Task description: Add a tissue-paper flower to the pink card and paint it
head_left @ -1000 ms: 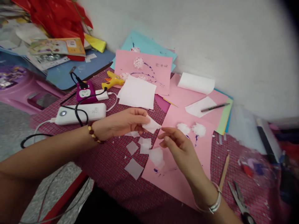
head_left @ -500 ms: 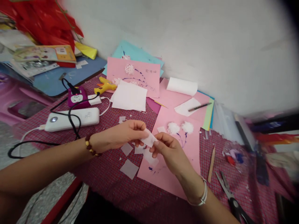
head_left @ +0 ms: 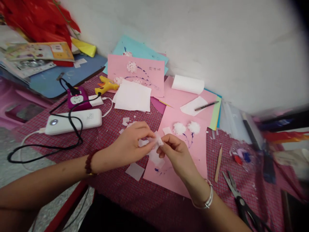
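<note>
Between my hands is a small piece of white tissue paper (head_left: 158, 138), folded or crumpled. My left hand (head_left: 131, 141) pinches its left side with thumb and fingertips. On the other side, my right hand (head_left: 175, 149) grips it between thumb and forefinger. Below them lies a pink sheet (head_left: 178, 177) with two fluffy white paper flowers (head_left: 186, 128) on it and dark purple painted stems. Loose white paper squares (head_left: 135, 171) are scattered by the sheet's left edge, some partly hidden under my hands.
A stack of white paper (head_left: 132, 96), a yellow glue gun (head_left: 106, 85) and a white power bank (head_left: 73, 121) with cables lie left. Scissors (head_left: 238, 196), a wooden stick (head_left: 218, 164) and a pen (head_left: 206, 106) lie right. Finished-looking pink artwork (head_left: 136, 72) leans near the wall.
My left hand has turned, its back now facing up, and its fingertips have closed in near the right hand. The paper piece, flat before, now looks folded or bunched.
</note>
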Demonstrator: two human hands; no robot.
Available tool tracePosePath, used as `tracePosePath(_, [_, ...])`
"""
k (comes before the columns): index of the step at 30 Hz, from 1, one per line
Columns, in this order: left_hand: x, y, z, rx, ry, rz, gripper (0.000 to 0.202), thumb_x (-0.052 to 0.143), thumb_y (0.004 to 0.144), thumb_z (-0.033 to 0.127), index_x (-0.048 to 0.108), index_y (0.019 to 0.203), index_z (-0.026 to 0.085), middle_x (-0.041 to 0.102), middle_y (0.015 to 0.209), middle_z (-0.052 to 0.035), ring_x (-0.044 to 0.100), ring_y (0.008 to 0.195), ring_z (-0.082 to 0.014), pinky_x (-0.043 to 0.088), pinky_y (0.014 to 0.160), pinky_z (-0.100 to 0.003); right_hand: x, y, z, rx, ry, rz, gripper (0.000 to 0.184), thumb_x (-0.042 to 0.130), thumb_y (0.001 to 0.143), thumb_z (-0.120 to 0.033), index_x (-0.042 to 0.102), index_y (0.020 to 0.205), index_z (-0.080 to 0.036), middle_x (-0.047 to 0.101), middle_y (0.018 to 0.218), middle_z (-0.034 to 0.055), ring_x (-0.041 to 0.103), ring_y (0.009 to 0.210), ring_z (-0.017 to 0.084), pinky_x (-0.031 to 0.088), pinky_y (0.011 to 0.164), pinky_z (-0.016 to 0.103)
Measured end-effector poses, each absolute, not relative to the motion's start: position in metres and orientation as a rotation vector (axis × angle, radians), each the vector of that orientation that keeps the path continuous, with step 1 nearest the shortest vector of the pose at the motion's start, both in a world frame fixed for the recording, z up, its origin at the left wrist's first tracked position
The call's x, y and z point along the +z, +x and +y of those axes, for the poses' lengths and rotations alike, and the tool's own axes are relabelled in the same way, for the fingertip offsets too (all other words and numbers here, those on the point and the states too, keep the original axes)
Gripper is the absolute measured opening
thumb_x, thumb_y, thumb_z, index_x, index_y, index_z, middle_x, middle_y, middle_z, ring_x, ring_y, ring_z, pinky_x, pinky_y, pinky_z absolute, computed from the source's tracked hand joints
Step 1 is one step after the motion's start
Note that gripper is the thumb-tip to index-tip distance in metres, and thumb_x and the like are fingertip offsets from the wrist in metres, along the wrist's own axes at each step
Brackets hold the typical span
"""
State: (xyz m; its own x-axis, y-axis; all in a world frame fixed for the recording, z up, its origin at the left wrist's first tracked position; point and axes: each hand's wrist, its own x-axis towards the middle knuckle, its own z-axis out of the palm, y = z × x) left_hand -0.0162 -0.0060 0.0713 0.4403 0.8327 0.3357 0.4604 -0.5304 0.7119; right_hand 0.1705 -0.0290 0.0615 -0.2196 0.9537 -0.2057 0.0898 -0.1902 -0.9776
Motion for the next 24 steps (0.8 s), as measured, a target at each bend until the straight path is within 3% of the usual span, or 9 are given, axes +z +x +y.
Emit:
tracePosePath(12, [0.070,-0.036,-0.004,0.844,1.974,1.172,0.019,0.055,0.080,0.016,0.064,0.064,0.018,0.065,0.072,-0.0020,0.058,0.073,-0.0146,0.044,0.071,-0.027,0.058,0.178,-0.032,1.402,-1.415,-1.417,0.019,0.060,0.081,-0.033,0.061,0.067,-0.020,0.064,0.060,-0.0008,0.057,0.052,0.011,0.048,0.051,0.023])
tracePosePath(18, [0.097,-0.102,-0.003,1.010,1.589,1.677,0.013,0.060,0.085,0.025,0.065,0.078,0.016,0.063,0.075,0.0014,0.052,0.069,-0.0097,0.038,0.064,-0.022,0.052,0.200,-0.037,1.115,-1.494,-1.652,0.024,0.058,0.088,-0.033,0.062,0.068,-0.021,0.061,0.059,-0.0011,0.058,0.054,0.013,0.045,0.051,0.023])
tracePosePath(21, [0.106,-0.113,-0.004,1.106,1.484,1.782,0.013,0.059,0.086,0.025,0.066,0.083,0.015,0.063,0.075,0.0023,0.050,0.067,-0.0078,0.036,0.061,-0.020,0.051,0.201,-0.042,0.915,-1.440,-1.968,0.016,0.054,0.091,-0.025,0.066,0.080,-0.022,0.065,0.068,-0.0001,0.061,0.060,0.014,0.046,0.055,0.025])
tracePosePath(24, [0.103,-0.099,0.001,0.861,1.724,1.559,0.014,0.058,0.084,0.023,0.067,0.076,0.017,0.065,0.072,0.0008,0.055,0.066,-0.0108,0.038,0.060,-0.023,0.052,0.197,-0.049,0.751,-1.297,-2.256,0.015,0.051,0.092,-0.018,0.065,0.091,-0.021,0.068,0.076,0.0013,0.063,0.064,0.015,0.047,0.059,0.027])
